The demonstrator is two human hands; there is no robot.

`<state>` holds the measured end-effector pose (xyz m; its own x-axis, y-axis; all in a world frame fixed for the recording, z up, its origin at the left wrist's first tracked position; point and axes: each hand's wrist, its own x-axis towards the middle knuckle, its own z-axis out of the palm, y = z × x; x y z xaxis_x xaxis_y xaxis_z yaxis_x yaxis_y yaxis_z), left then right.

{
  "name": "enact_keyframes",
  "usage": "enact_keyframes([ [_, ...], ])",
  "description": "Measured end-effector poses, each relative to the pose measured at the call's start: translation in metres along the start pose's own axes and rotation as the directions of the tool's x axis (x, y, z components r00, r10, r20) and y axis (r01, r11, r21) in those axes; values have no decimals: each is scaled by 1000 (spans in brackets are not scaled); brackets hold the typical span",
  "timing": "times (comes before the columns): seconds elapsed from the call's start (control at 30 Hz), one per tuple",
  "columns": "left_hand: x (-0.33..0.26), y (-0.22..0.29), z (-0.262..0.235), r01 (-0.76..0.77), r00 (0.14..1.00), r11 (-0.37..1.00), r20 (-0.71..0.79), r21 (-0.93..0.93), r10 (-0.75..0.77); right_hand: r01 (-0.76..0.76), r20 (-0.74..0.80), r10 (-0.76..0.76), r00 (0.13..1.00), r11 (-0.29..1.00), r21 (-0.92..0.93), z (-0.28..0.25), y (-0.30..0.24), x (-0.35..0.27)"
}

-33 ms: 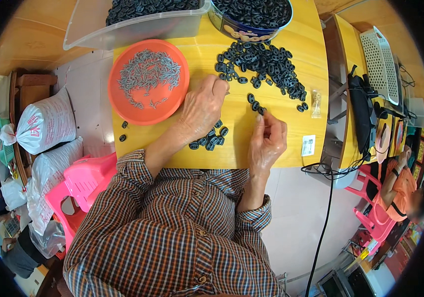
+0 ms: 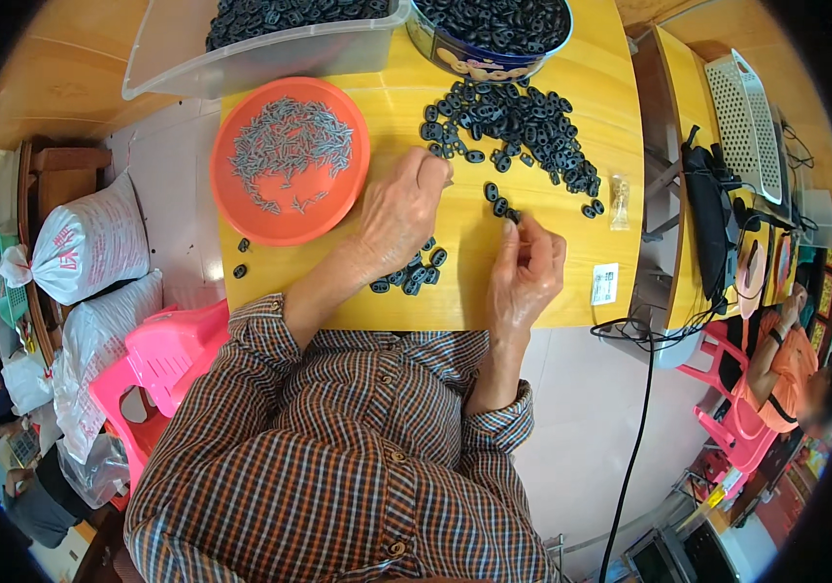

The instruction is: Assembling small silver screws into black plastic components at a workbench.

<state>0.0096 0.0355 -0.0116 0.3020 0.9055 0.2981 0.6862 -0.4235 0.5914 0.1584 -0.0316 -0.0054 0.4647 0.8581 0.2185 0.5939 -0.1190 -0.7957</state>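
Head view: an orange bowl [image 2: 289,160] of small grey metal pieces sits near the left edge of the yellow surface [image 2: 552,291]. At the far edge, a clear plastic tub [image 2: 241,58] and a round blue tin [image 2: 474,60] both hold black oval parts. A loose heap of black parts [image 2: 518,121] lies just before the tin. The right hand [image 2: 525,272], fingertips pressed together, pinches one black part [image 2: 512,216], small and glossy with holes, near the surface's middle. The left hand [image 2: 401,214] is loosely curled, fingertips together; what it holds cannot be told. A small cluster of parts [image 2: 411,275] lies under its wrist. Bare surface remains at the near right corner around a small white label [image 2: 604,284].
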Motion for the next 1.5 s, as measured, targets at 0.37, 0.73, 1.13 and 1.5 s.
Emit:
enact_keyframes([
  [0.37, -8, 9, 5, 234, 972, 753, 143, -614, -185, -46, -4, 46, 999, 999, 9, 2, 8, 3],
  [0.73, -10, 4, 5, 405, 914, 588, 303, -700, -268, -439, 124, 436, 891, 762, 477, -8, 5, 1],
  [1.13, -15, 6, 11, 520, 851, 409, 495, -749, -175, -466, 200, 435, 878, 682, 564, -4, -7, 1],
  [1.5, -8, 4, 2, 674, 739, 300, 624, -675, -254, -458, 234, 395, 888, 719, 522, 2, -6, -1],
])
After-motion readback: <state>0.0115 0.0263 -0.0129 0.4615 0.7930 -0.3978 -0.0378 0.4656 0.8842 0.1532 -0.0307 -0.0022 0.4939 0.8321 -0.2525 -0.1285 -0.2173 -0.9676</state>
